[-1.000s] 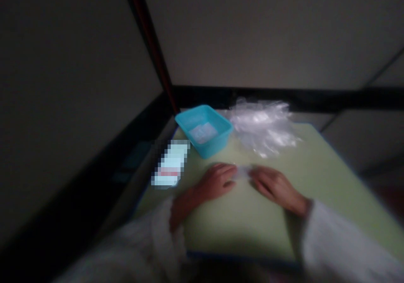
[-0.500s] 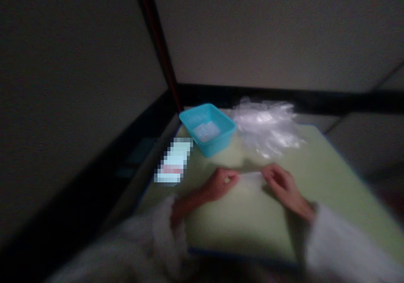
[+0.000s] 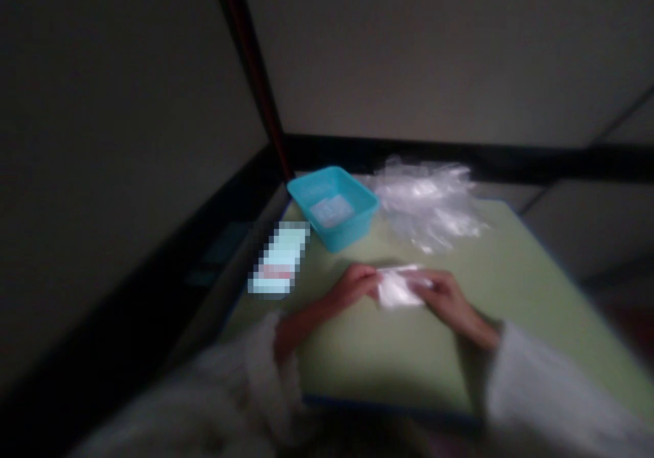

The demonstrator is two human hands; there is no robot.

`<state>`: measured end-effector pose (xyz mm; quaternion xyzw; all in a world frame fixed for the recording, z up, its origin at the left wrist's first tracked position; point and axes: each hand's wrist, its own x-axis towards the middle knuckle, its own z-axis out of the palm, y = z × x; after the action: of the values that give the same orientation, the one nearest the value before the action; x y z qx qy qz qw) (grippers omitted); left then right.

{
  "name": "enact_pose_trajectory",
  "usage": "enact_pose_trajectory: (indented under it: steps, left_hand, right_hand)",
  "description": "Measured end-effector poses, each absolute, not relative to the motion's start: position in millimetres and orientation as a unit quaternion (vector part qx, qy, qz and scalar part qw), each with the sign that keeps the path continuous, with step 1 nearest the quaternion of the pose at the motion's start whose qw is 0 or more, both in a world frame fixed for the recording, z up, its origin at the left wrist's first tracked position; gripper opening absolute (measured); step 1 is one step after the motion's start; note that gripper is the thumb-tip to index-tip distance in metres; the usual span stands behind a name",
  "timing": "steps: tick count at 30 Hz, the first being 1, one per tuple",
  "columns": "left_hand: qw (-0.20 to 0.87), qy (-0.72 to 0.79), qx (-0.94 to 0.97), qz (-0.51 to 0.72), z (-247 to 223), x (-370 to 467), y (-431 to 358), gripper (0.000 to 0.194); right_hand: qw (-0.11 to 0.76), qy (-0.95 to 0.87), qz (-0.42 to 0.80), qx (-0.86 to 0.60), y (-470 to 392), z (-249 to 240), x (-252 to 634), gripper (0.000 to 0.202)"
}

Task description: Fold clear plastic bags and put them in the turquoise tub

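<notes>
A small, shiny whitish packet (image 3: 397,293) is sitting between the two hands over the near middle of a pale green worktop (image 3: 393,359); whether it is touching the surface is hard to tell. The left hand (image 3: 357,283) is pinching its left edge, fingers closed, while the right hand (image 3: 445,296) is gripping its right side, fingers lying across it. Any print on it is blurring away. Beyond, a turquoise basket (image 3: 341,238) is holding whitish flat pieces (image 3: 332,210), and clear plastic bags (image 3: 432,206) are lying heaped just beside it. Left of the hands, a pixelated bright panel (image 3: 281,260) is showing a reddish band, its content unreadable.
</notes>
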<state>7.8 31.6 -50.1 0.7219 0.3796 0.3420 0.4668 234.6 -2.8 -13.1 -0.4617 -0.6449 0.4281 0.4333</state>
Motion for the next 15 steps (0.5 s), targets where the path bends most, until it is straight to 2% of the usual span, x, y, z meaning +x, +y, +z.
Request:
enact_pose_trajectory:
  steps: [2,5,15]
  left_hand:
    - [0.550,0.379,0.657,0.350,-45,18,35,0.022]
    - [0.623,0.348,0.577,0.398,-35,30,37,0.037]
    - [0.612,0.370,0.592,0.371,-29,30,31,0.029]
  right_hand:
    - [0.453,-0.635,0.412,-0.471,-1,-15,235,0.027]
    - [0.481,-0.613,0.399,-0.483,1,-17,233,0.027]
    - [0.483,-0.610,0.382,-0.499,-3,-17,223,0.023]
